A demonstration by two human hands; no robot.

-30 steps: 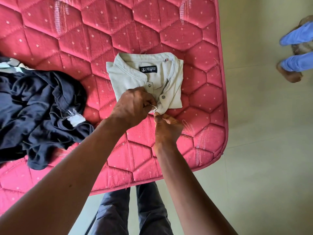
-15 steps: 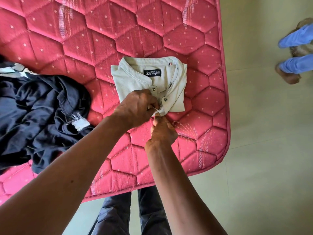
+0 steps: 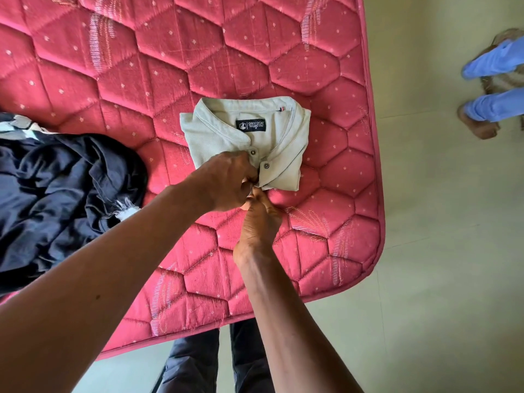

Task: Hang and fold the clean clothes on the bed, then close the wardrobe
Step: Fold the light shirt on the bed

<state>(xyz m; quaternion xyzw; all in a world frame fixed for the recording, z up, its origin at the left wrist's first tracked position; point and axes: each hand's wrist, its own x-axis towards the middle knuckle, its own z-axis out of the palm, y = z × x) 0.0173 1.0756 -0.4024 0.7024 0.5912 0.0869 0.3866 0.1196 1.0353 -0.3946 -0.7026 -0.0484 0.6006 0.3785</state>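
A folded pale grey-green shirt (image 3: 279, 143) with a black neck label lies collar-up on the red quilted mattress (image 3: 170, 66), near its right edge. My left hand (image 3: 226, 180) covers the shirt's lower left part and pinches the placket just below the second button. My right hand (image 3: 259, 219) comes up from below and pinches the shirt's bottom edge at the same spot, fingertips meeting those of the left. A crumpled dark navy garment (image 3: 56, 194) with a white tag lies at the left of the mattress.
The mattress's rounded corner (image 3: 377, 251) ends at the right; pale floor lies beyond. A second person's feet in sandals and blue trouser legs (image 3: 493, 89) stand at the far right. My own dark trouser legs (image 3: 198, 361) show below the mattress edge. A patterned cloth (image 3: 17, 124) peeks out at far left.
Both hands stay pinched at the shirt's lower placket. My right hand has closed up slightly toward the left. The view has shifted a little; the shirt has not moved on the mattress.
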